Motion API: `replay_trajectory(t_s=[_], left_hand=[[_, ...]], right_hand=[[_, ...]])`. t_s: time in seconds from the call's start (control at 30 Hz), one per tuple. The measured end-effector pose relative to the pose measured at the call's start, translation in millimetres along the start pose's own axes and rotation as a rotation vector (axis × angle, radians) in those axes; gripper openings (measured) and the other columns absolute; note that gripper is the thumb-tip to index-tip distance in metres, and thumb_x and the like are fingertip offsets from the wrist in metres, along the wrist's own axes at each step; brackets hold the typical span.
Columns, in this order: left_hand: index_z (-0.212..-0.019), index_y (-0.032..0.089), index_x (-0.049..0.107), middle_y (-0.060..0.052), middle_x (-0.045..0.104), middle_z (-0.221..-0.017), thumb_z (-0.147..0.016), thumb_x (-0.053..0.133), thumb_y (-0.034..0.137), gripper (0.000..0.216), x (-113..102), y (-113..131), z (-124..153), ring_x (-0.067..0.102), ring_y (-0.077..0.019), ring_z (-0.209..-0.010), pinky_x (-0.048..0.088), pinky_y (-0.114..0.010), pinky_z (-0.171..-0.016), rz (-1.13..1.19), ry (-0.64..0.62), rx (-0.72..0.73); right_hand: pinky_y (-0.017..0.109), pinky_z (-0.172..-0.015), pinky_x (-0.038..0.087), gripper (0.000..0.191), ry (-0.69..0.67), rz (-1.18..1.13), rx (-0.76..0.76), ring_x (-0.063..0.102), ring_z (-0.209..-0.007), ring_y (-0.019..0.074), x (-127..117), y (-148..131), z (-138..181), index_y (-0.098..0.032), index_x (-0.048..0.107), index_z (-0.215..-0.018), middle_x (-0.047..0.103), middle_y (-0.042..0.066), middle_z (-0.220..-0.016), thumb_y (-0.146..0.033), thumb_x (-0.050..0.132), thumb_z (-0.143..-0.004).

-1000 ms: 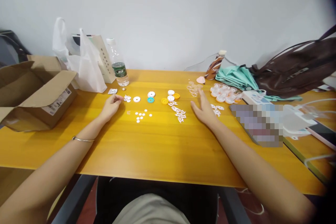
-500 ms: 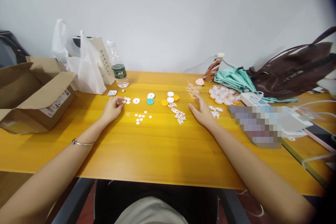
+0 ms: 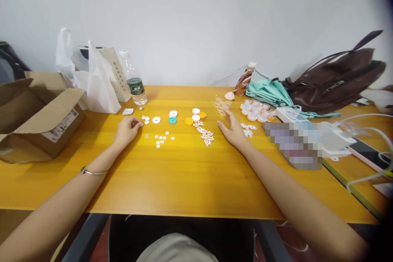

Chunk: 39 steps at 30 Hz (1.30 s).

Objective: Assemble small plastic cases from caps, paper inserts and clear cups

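My left hand (image 3: pixel 127 131) rests on the table with curled fingers pressed together at the tips. Anything between them is too small or hidden to make out. Just beyond its fingertips lie several small white plastic pieces (image 3: pixel 146 122). My right hand (image 3: pixel 233 132) is open, thumb and index finger apart, its index fingertip by a group of clear rings (image 3: pixel 222 106). Between the hands are white openwork pieces (image 3: pixel 205 135), yellow round parts (image 3: pixel 188 121), white round parts (image 3: pixel 195 118), a teal disc (image 3: pixel 172 120), a white ring (image 3: pixel 156 120) and small white discs (image 3: pixel 161 142).
To the left stand an open cardboard box (image 3: pixel 46 127), a white plastic bag (image 3: pixel 98 86) and a water bottle (image 3: pixel 136 86). On the right are clear-topped round cases (image 3: pixel 258 111), a brown bottle (image 3: pixel 245 80), teal cloth (image 3: pixel 270 92), a dark bag (image 3: pixel 334 86) and cables.
My left hand has drawn back slightly from the small white pieces, its fingers curling in more. The right hand stays nearly still. The whole view has shifted a little.
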<state>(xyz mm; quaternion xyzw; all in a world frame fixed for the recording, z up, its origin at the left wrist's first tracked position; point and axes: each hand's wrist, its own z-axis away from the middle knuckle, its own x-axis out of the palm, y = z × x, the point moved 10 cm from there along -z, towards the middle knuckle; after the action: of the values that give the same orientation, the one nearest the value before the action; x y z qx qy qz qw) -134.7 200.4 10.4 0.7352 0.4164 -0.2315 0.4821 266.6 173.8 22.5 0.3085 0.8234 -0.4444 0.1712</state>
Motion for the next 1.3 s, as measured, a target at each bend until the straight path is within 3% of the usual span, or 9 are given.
replay_trajectory(t_s=[0.17, 0.3, 0.37, 0.53, 0.67, 0.77, 0.87, 1.0, 1.3], left_hand=[[-0.073, 0.018, 0.055, -0.002, 0.057, -0.073, -0.075, 0.054, 0.035, 0.018, -8.0, 31.3, 10.1, 0.053, -0.0152, -0.068, 0.041, -0.026, -0.067, 0.038, 0.026, 0.098], [-0.074, 0.018, 0.054, -0.001, 0.057, -0.074, -0.077, 0.053, 0.035, 0.017, -11.0, 66.0, 21.1, 0.052, -0.0140, -0.068, 0.040, -0.025, -0.064, 0.088, 0.008, 0.206], [-0.075, 0.018, 0.054, -0.002, 0.058, -0.076, -0.078, 0.052, 0.035, 0.017, -6.6, 86.1, 29.4, 0.052, -0.0139, -0.069, 0.040, -0.025, -0.064, 0.137, -0.076, 0.278], [-0.082, 0.020, 0.059, -0.003, 0.061, -0.083, -0.082, 0.048, 0.034, 0.017, 25.7, 142.3, 70.6, 0.055, -0.0151, -0.077, 0.042, -0.027, -0.072, 0.243, -0.485, 0.429], [-0.076, 0.020, 0.055, -0.002, 0.059, -0.075, -0.081, 0.051, 0.032, 0.014, 43.4, 174.9, 96.3, 0.054, -0.0131, -0.071, 0.042, -0.026, -0.068, 0.314, -0.581, 0.404], [-0.076, 0.019, 0.052, -0.001, 0.057, -0.075, -0.080, 0.051, 0.029, 0.011, 57.8, 191.2, 109.5, 0.052, -0.0123, -0.068, 0.041, -0.025, -0.064, 0.280, -0.615, 0.447], [-0.075, 0.019, 0.049, -0.001, 0.054, -0.072, -0.081, 0.051, 0.028, 0.011, 67.8, 192.3, 113.7, 0.049, -0.0116, -0.064, 0.039, -0.024, -0.059, 0.255, -0.623, 0.444], [-0.076, 0.019, 0.047, -0.001, 0.052, -0.073, -0.082, 0.048, 0.026, 0.010, 68.5, 193.7, 116.9, 0.047, -0.0125, -0.068, 0.038, -0.024, -0.063, 0.220, -0.611, 0.507], [-0.077, 0.019, 0.049, -0.001, 0.051, -0.074, -0.080, 0.050, 0.025, 0.007, 67.0, 192.5, 116.9, 0.047, -0.0125, -0.068, 0.039, -0.024, -0.064, 0.269, -0.670, 0.542]], right_hand=[[0.045, -0.104, 0.029, 0.063, 0.376, -0.105, -0.108, 0.029, -0.130, 0.0215, -52.7, -24.4, 5.6, -0.029, 0.001, -0.135, 0.019, 0.009, -0.144, -0.031, 0.038, -0.085], [0.048, -0.100, 0.034, 0.064, 0.388, -0.051, -0.104, 0.035, -0.127, 0.0249, -65.2, -35.2, 6.1, -0.031, -0.004, -0.135, 0.025, 0.011, -0.140, -0.031, 0.035, -0.084], [0.048, -0.099, 0.034, 0.064, 0.399, -0.060, -0.115, 0.038, -0.124, 0.0255, -68.7, -39.6, 6.6, -0.030, -0.003, -0.135, 0.026, 0.011, -0.138, -0.031, 0.035, -0.083], [0.041, -0.091, 0.042, 0.059, 0.464, -0.214, -0.072, 0.050, -0.111, 0.0224, -74.6, -32.2, 6.0, -0.034, 0.008, -0.130, 0.037, 0.009, -0.128, -0.033, 0.041, -0.081], [0.026, -0.057, 0.046, 0.040, 0.274, -0.420, 0.171, 0.057, -0.062, 0.0125, -44.8, 3.5, -1.0, -0.028, 0.035, -0.114, 0.054, 0.001, -0.083, -0.031, 0.049, -0.076], [0.018, -0.037, 0.030, 0.023, 0.097, -0.516, 0.326, 0.037, -0.038, 0.0075, -14.7, 21.2, 0.6, -0.025, 0.045, -0.093, 0.042, -0.008, -0.053, -0.029, 0.054, -0.072], [0.016, -0.032, 0.018, 0.014, 0.052, -0.670, 0.462, 0.026, -0.032, 0.0052, 3.2, 32.5, 5.8, -0.024, 0.038, -0.072, 0.033, -0.012, -0.043, -0.025, 0.052, -0.070], [0.014, -0.032, 0.012, 0.025, -0.002, -0.780, 0.545, 0.020, -0.030, 0.0020, 14.6, 36.6, 7.9, -0.021, 0.030, -0.058, 0.029, -0.013, -0.038, -0.018, 0.054, -0.063], [0.017, -0.029, 0.011, 0.032, -0.055, -0.848, 0.558, 0.015, -0.025, 0.0019, 8.5, 41.0, 6.0, -0.022, 0.025, -0.052, 0.021, -0.014, -0.031, -0.020, 0.054, -0.064]])
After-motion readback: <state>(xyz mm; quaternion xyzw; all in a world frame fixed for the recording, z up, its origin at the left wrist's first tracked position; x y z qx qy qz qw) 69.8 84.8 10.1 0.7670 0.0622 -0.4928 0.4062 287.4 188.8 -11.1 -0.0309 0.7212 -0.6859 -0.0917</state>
